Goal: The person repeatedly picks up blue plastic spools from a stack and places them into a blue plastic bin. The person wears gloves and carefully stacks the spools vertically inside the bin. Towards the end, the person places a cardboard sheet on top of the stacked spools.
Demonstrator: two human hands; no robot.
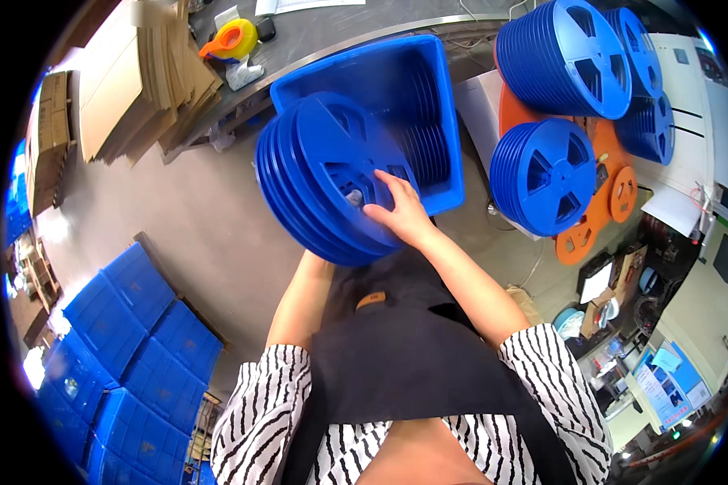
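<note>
A stack of several blue plastic reels (311, 137) is held tilted in front of my apron, partly over the near left side of a blue bin (453, 121). My left hand (318, 260) goes in behind and beneath the stack; its fingers are mostly hidden, but the reels rest on it. On the face of the top reel lies my right hand (404, 214), thumb and fingers bent at an opening beside the hub. More blue reels (429, 153) stand on edge in rows along the right part of the bin.
Blue reel stacks (570, 56) stand on an orange surface (514, 109) at the right, with small orange reels (623, 194). A metal table (315, 32) at the back carries a yellow-orange tape dispenser (233, 39). Flat cardboard (113, 89) leans far left; blue crates (137, 347) stand near left.
</note>
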